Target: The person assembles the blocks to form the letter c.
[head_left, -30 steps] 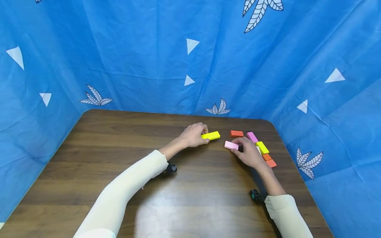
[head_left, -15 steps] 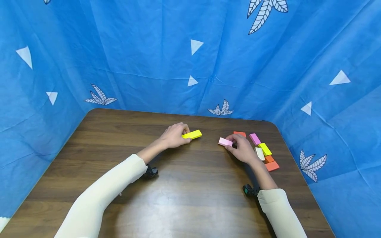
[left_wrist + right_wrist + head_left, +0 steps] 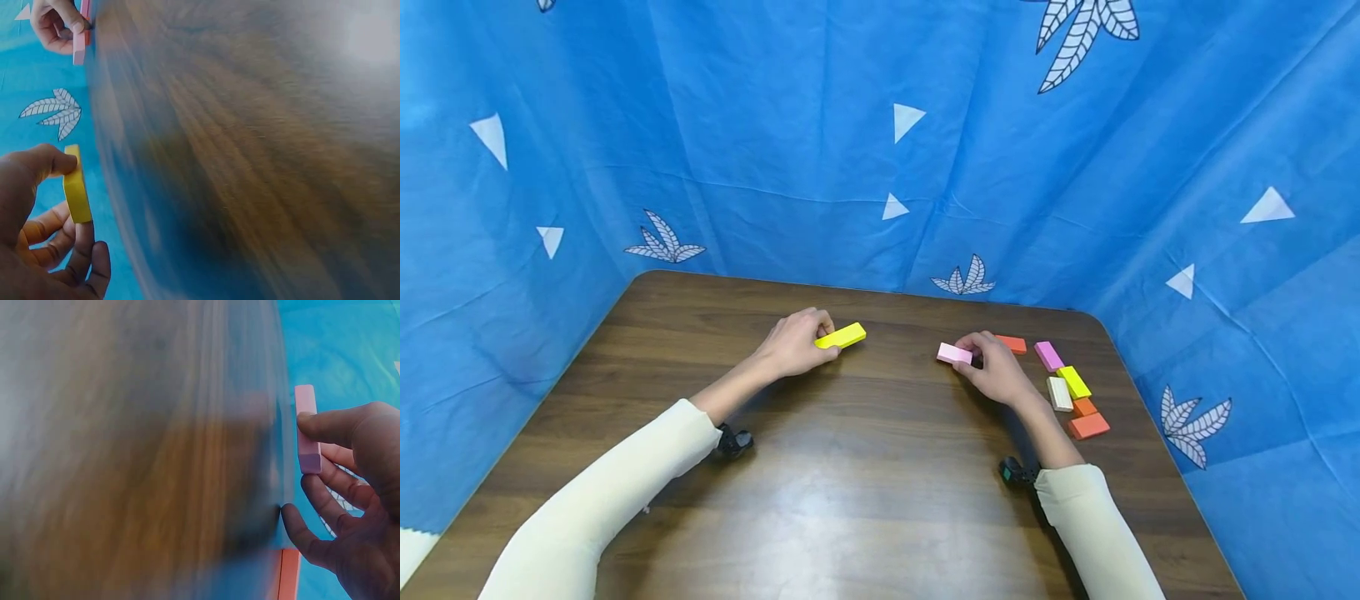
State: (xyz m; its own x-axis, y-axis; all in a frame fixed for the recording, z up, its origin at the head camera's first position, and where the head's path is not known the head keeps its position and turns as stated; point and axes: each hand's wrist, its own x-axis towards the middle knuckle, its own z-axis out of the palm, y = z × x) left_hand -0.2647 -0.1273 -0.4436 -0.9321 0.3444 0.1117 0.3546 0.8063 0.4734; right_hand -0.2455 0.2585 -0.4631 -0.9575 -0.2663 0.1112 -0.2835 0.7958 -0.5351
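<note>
Left hand point(image 3: 790, 346) pinches the yellow block point(image 3: 841, 336) by one end, thumb against curled fingers point(image 3: 75, 250), so most of its length juts clear beyond the fingertips, over the table point(image 3: 850, 492); right hand point(image 3: 996, 371) grips the pink block point(image 3: 955, 353) likewise (thumb on its edge), free end pointing towards the other hand. Behind the right knuckles lies a loose cluster: orange block point(image 3: 1013, 343), magenta block point(image 3: 1048, 356), a second yellow, cream and more orange pieces.

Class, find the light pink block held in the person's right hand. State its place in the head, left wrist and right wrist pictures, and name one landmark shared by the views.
Head: light pink block, right of centre, at the right hand.
Left wrist: top left corner.
Right wrist: right side, pinched upright.
Shared landmark: brown wooden table.
</note>
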